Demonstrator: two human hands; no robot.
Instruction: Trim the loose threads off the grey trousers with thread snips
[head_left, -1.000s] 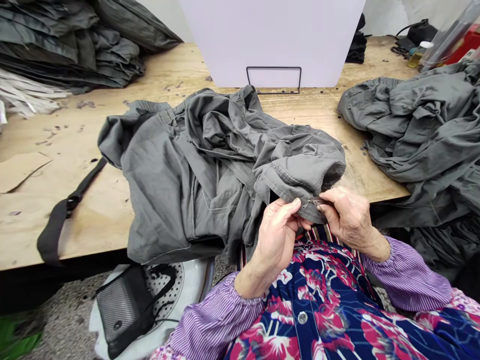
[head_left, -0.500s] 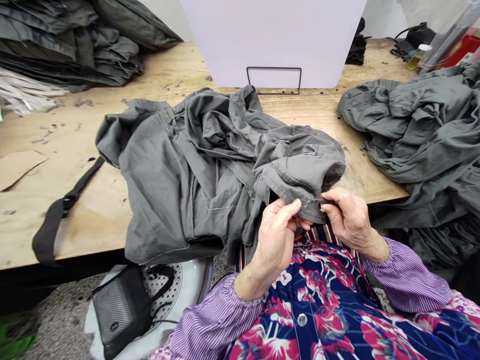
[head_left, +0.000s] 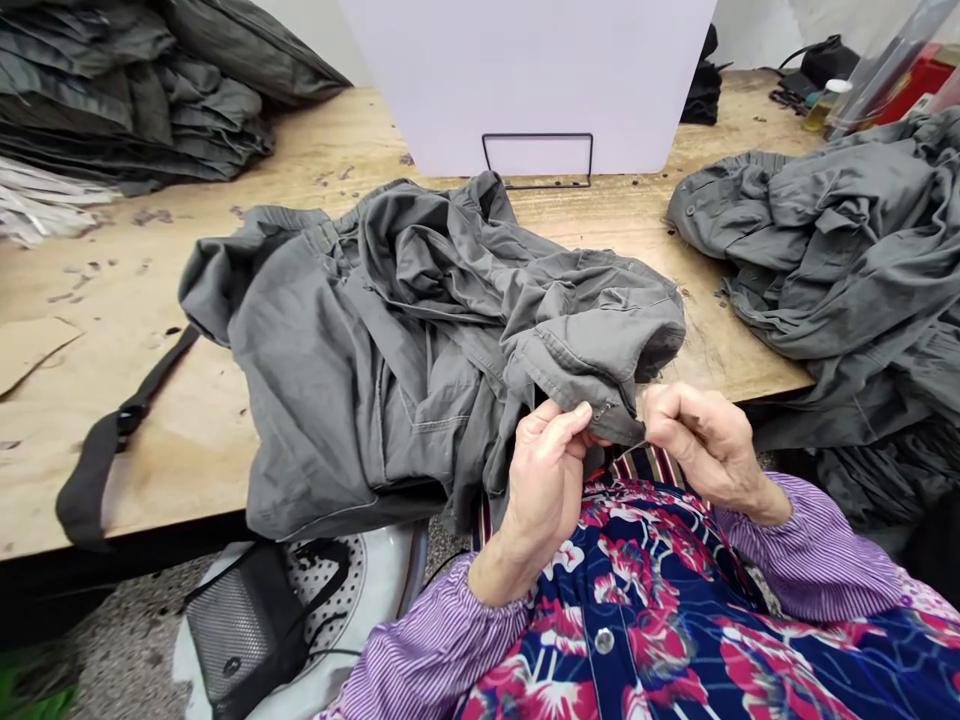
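A crumpled grey cloth garment [head_left: 315,350] with stitched seams and a gathered edge lies over the table's front edge. Its near right corner is pinched between the thumb and fingers of my left hand [head_left: 547,465]. Small light stitches or thread ends show on the cloth beside that thumb. Just right of this corner, my right hand [head_left: 705,440] is closed with its fingers curled in. A thin pale line, perhaps a thread, runs near its fingertips; what the fingers hold is too small to make out.
More grey garments [head_left: 832,240] are heaped at the right, and a folded pile [head_left: 127,90] lies at the back left. A white board [head_left: 525,80] stands at the back. A black buckled strap [head_left: 94,470] hangs over the front edge, above a stool [head_left: 382,590] bearing a black mesh-sided bag [head_left: 236,620].
My right hand has moved slightly right, away from the cloth corner, and its fingers have curled in. My left hand keeps its pinch. The view has shifted a little.
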